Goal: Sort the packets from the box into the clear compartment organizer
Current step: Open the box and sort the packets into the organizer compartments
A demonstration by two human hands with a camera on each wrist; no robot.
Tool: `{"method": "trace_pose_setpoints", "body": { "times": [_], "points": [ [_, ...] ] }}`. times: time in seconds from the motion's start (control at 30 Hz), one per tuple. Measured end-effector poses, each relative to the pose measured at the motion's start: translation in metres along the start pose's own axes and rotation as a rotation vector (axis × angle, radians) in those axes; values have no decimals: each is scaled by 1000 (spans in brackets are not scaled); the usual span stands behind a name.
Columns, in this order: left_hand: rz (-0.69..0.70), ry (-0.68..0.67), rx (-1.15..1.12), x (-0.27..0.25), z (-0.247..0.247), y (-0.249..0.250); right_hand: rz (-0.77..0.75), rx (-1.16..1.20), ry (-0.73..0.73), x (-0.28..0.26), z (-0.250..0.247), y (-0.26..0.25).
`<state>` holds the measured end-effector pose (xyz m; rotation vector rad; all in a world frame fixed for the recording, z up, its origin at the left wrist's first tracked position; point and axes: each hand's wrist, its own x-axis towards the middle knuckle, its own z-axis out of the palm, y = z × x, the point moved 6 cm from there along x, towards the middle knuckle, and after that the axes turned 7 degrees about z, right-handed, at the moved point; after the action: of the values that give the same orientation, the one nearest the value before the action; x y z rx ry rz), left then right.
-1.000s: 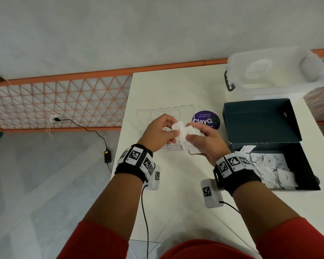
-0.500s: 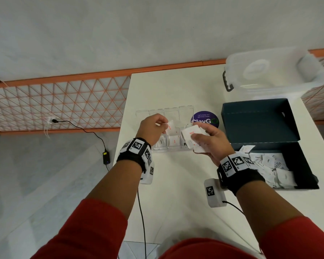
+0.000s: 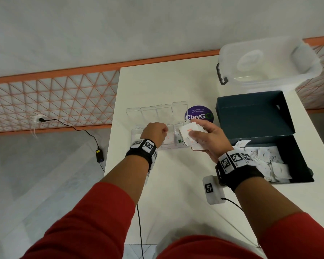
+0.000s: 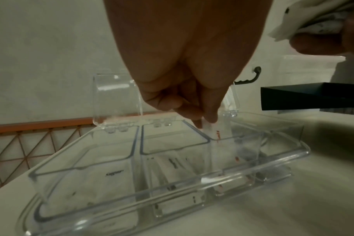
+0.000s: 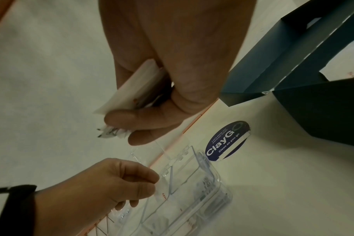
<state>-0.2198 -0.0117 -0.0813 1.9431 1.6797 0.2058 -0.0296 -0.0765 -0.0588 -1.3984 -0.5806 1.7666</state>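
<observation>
While the left hand [image 4: 184,67] pinches one red-printed packet [image 4: 217,132] over the organizer's [image 4: 131,180] third compartment, the right hand [image 3: 207,141] clutches a small bundle of packets [image 3: 189,130] just beside it. Placing is under way; next, release, then draw another from the bundle. One organizer, four compartments; one dark box [image 3: 288,152] on the worktop [image 3: 176,184], packets beyond counting.

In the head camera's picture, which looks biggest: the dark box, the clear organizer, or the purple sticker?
Largest to smallest, as they appear:
1. dark box
2. organizer, partly hidden by the hands
3. purple sticker, partly hidden
</observation>
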Motion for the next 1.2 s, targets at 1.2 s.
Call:
{"method": "trace_pose_setpoints", "body": {
  "times": [1.2],
  "points": [
    [-4,11,-804,-36,-44,33,-40,108,-9,12,20,0]
  ]
}}
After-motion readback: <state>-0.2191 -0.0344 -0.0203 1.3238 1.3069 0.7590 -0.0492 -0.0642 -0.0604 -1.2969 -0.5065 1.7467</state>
